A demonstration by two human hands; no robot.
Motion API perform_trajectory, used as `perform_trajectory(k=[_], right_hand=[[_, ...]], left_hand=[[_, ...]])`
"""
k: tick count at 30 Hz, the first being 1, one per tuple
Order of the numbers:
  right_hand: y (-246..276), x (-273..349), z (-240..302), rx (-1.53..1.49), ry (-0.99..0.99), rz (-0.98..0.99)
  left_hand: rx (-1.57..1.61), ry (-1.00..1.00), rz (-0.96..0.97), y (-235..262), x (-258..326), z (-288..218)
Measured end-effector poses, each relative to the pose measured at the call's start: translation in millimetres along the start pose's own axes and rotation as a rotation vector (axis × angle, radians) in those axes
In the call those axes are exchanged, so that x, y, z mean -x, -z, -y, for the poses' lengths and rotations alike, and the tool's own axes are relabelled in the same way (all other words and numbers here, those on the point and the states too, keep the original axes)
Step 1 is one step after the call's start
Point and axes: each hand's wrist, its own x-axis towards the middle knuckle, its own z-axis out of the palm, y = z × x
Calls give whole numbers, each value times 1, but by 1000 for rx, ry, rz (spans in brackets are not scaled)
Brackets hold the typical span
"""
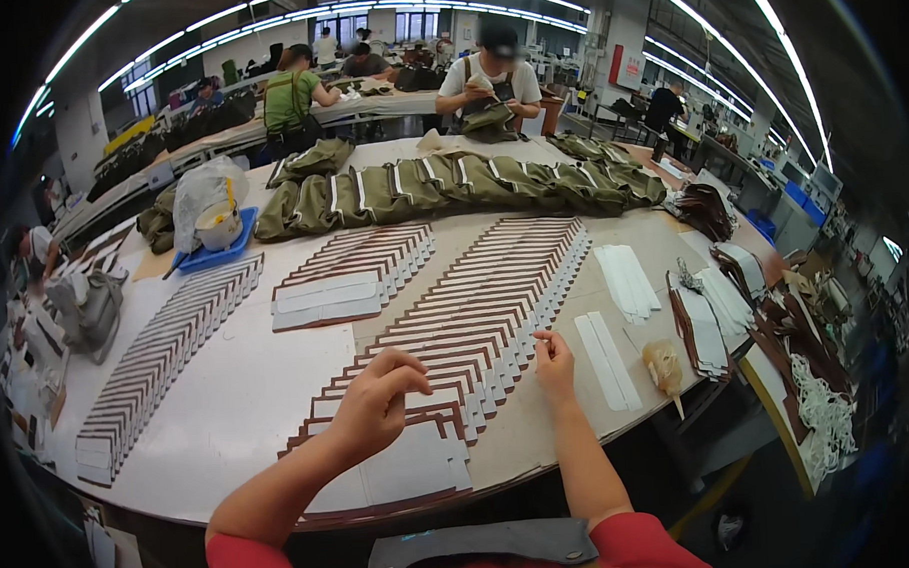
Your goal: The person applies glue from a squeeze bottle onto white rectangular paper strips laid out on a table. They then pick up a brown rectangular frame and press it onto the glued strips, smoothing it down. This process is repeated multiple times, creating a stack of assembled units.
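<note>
A long row of overlapping white panels with brown edges [475,298] runs away from me across the table. Over its near end hovers my left hand [380,395], its fingers loosely bent and apart, holding nothing that I can see. My right hand [555,366] is raised at the row's right side, thumb and forefinger drawn together; whatever may be between them is too small to make out. The nearest panel [411,461] lies flat below my left hand. Right of my right hand is a pale strip [605,359], beside a tan pointed squeeze bag [664,367].
Two more panel rows lie left, one under a white stack [325,299]. A blue tray [218,247] carries a white tub [218,227]. Olive fabric pieces [451,184] line the far side, where a co-worker [493,82] handles olive fabric. White strips [627,283] lie right.
</note>
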Motion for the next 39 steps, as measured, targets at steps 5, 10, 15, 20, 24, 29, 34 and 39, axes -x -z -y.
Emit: perform_trajectory(k=[5,10,15,20,24,29,34,39], right_hand=[[-5,8,22,-59,-95,2],[7,10,35,-42,-110,17],[-2,10,25,-53,-124,59],[-1,10,30,-47,-131,54],[6,8,26,-6,-135,31],[-2,9,25,-27,-130,42],[-3,10,24,0,-145,30],[-1,10,21,-23,-175,21]], left_hand=[[51,-461,-71,12,-31,-105],[263,-598,-495,-37,-17,-170],[41,-611,-419,-49,11,-164],[26,-574,-319,-41,30,-167],[25,-575,-262,-36,34,-170],[-73,-615,-203,-32,40,-175],[-137,-680,-201,-31,32,-176],[-190,-753,-214,-33,28,-179]])
